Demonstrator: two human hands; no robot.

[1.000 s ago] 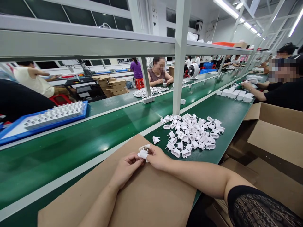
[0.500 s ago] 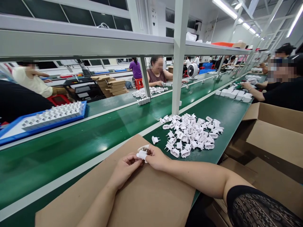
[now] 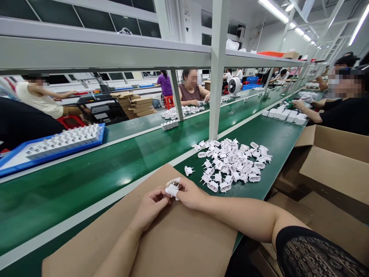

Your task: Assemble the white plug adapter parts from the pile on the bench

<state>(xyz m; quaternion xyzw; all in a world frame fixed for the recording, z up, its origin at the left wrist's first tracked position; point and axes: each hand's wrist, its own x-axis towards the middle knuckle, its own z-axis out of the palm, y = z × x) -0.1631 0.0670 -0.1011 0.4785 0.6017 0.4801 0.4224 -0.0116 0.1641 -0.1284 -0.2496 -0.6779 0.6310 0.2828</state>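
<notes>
My right hand (image 3: pixel 190 193) is closed in a pinch over the cardboard sheet, with white coverings on its thumb and index finger. Between them is a small white two-pin plug piece (image 3: pixel 178 186), its pins showing and the rest mostly covered by the fingers. My left hand (image 3: pixel 152 206) is just to the left, fingers curled and thumb pressed to the index finger, close against the right thumb. Whatever those left fingertips pinch is hidden. A heap of similar white plug pieces (image 3: pixel 230 163) lies beyond my right hand, and one loose plug piece (image 3: pixel 188 171) sits apart from it.
Brown cardboard (image 3: pixel 184 238) lies beneath my hands on the green bench. Open cardboard boxes (image 3: pixel 334 161) stand at right. A shelf post (image 3: pixel 217 84) rises behind the heap. Across the belt (image 3: pixel 123 165) is a blue tray (image 3: pixel 102 136) of white parts. Co-workers sit across and at right.
My left hand has drawn slightly left from the plug piece. The right fingers have tilted a little, and more of the pins shows. The heap is unchanged.
</notes>
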